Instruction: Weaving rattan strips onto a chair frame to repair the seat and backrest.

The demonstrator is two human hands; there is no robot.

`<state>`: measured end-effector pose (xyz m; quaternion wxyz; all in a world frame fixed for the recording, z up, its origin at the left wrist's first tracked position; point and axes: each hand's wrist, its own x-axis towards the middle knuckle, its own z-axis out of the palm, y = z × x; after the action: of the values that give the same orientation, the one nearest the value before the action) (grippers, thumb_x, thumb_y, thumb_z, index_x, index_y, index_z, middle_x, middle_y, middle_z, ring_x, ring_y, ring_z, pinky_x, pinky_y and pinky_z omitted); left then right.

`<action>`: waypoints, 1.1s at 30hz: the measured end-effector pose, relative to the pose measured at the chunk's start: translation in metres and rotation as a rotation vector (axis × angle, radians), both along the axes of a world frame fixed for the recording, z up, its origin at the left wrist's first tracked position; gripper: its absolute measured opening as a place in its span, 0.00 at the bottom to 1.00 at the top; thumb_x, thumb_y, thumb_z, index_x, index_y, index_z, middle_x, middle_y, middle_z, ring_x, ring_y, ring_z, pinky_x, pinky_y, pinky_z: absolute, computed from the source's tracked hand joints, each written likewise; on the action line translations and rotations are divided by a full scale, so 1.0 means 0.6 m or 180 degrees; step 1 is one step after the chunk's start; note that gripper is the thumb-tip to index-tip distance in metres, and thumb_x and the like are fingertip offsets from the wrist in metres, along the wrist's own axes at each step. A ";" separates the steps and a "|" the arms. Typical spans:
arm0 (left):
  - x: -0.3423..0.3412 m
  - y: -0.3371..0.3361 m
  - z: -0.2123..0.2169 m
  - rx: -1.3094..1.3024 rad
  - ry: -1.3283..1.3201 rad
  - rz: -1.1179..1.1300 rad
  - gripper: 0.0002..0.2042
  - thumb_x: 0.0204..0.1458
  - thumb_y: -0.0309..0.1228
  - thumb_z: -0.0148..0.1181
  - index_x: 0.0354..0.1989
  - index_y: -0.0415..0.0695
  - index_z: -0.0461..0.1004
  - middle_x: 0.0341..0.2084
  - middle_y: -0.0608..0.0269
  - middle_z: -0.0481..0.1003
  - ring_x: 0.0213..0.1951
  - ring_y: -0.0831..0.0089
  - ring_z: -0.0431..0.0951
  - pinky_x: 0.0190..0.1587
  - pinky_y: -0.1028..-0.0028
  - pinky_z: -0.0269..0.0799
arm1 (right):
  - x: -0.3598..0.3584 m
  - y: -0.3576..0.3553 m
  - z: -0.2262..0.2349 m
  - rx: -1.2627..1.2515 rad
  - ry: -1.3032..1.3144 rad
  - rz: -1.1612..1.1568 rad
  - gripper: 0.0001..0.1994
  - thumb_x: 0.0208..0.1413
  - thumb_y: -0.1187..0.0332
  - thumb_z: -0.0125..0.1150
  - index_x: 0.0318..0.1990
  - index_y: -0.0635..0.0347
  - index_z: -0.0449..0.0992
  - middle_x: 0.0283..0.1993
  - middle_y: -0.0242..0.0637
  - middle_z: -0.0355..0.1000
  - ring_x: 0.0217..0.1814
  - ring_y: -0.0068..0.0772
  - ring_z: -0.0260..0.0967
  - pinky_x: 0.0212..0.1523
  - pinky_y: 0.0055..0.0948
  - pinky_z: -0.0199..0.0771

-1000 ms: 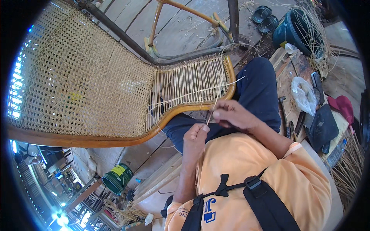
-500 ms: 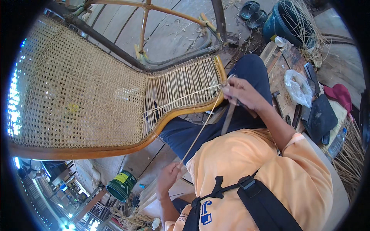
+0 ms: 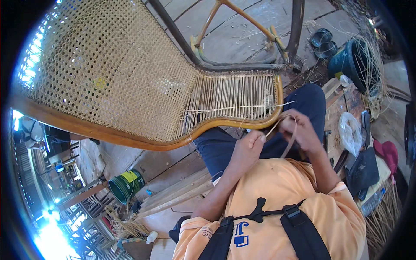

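Note:
A rattan chair frame (image 3: 208,128) lies across my lap, its large panel of woven cane (image 3: 125,69) at the left. Its narrower end carries parallel cane strands (image 3: 236,89), with a few crossing them near the curved edge. Just off that edge, my left hand (image 3: 248,151) is closed, thumb against fingers, pinching a thin cane strand (image 3: 272,130). My right hand (image 3: 300,130) is beside it, bent and closed on the same strand, a loop of which curves down past the fingers toward my shirt. Part of the right fingers' grip is hidden.
A green bucket (image 3: 125,186) stands on the plank floor at left, near wooden boards (image 3: 173,195). At right are a dark teal bucket (image 3: 346,65) with loose cane, a clear plastic bag (image 3: 350,134), a black pouch (image 3: 363,173), a red cap (image 3: 385,154) and a bottle (image 3: 373,203).
My left hand has come up from low left to beside the right hand, and the stretched strand is now short between them. The chair appears shifted up and right in view.

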<state>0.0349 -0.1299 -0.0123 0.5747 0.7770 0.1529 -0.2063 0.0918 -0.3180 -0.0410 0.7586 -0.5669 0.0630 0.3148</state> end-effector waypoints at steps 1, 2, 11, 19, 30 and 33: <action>-0.013 0.015 -0.002 0.0025 0.0039 -0.0150 0.10 0.55 0.31 0.50 0.36 0.36 0.70 0.23 0.61 0.70 0.28 0.79 0.69 0.35 0.76 0.67 | 0.007 -0.012 -0.003 0.0015 -0.0004 0.0023 0.11 0.54 0.65 0.55 0.40 0.63 0.69 0.25 0.30 0.65 0.17 0.16 0.57 0.16 0.15 0.56; -0.024 0.030 -0.005 0.0022 0.0077 -0.0334 0.10 0.55 0.31 0.50 0.36 0.36 0.71 0.23 0.66 0.70 0.29 0.81 0.67 0.34 0.79 0.66 | 0.016 -0.028 -0.005 0.0024 0.0018 -0.0144 0.11 0.54 0.65 0.55 0.40 0.63 0.69 0.24 0.31 0.65 0.17 0.16 0.57 0.16 0.15 0.56; -0.096 0.124 0.022 -0.0258 0.1104 -0.0332 0.10 0.54 0.33 0.52 0.33 0.37 0.72 0.25 0.68 0.70 0.31 0.82 0.67 0.36 0.80 0.65 | 0.039 -0.077 -0.020 0.0071 0.0238 0.0044 0.10 0.55 0.65 0.56 0.38 0.62 0.68 0.25 0.32 0.65 0.21 0.16 0.58 0.17 0.14 0.57; -0.144 0.198 0.050 0.0026 0.1263 -0.0364 0.09 0.54 0.33 0.53 0.32 0.39 0.72 0.21 0.72 0.68 0.25 0.85 0.65 0.29 0.82 0.63 | 0.063 -0.153 -0.041 -0.1182 0.0063 -0.0974 0.08 0.56 0.65 0.53 0.37 0.60 0.70 0.24 0.28 0.65 0.18 0.16 0.61 0.17 0.14 0.58; -0.143 0.217 -0.016 0.0687 0.1044 0.1392 0.07 0.51 0.32 0.55 0.29 0.41 0.71 0.17 0.74 0.65 0.18 0.85 0.61 0.19 0.81 0.57 | -0.181 -0.327 -0.159 -0.4248 -0.1185 -0.0131 0.14 0.58 0.63 0.49 0.37 0.69 0.71 0.31 0.50 0.69 0.35 0.45 0.67 0.39 0.36 0.64; -0.150 0.205 -0.070 0.0804 0.0196 0.1614 0.08 0.53 0.32 0.54 0.29 0.41 0.72 0.17 0.74 0.64 0.20 0.86 0.60 0.22 0.82 0.57 | -0.152 -0.305 -0.112 -0.4284 -0.0556 -0.1077 0.12 0.57 0.66 0.53 0.38 0.68 0.72 0.30 0.42 0.69 0.32 0.30 0.67 0.36 0.29 0.65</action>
<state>-0.0552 -0.0072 -0.0546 0.5017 0.7728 0.3842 -0.0588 0.0005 -0.5013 -0.1081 0.2834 -0.9193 0.2705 0.0381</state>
